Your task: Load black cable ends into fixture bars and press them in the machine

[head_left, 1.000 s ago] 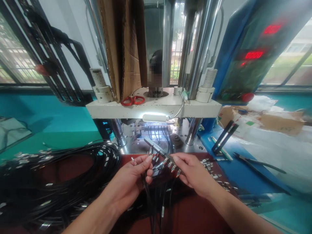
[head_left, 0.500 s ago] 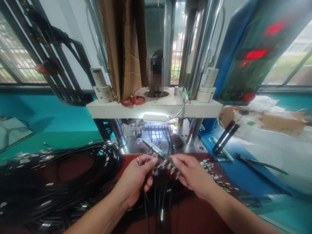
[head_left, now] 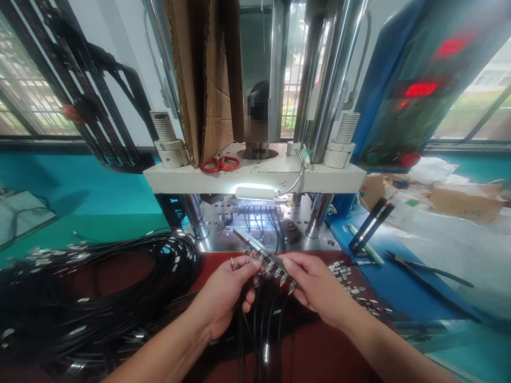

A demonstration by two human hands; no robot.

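A narrow metal bar (head_left: 252, 243) slants down to the right in front of the press, with several silver cable connectors (head_left: 277, 272) set along its near edge. Gripping the bar's lower right end is my right hand (head_left: 317, 282), thumb on top. My left hand (head_left: 227, 290) pinches a connector end against the bar, left of the others; its fingertips partly hide that piece. Black cables (head_left: 261, 324) hang from the bar over the dark red work surface (head_left: 315, 346).
Coiled black cables (head_left: 167, 266) lie at left. Loose connectors (head_left: 359, 298) spread beyond my right forearm. The press plate (head_left: 255, 178) carries red-handled scissors (head_left: 219, 164) and a lit lamp (head_left: 255, 192). Pliers (head_left: 423, 268) rest at right, beside a blue control box (head_left: 399, 96).
My left hand has shifted slightly right, its fingertips closer to the connectors on the bar. The right hand and bar stay nearly still; the view has moved a little.
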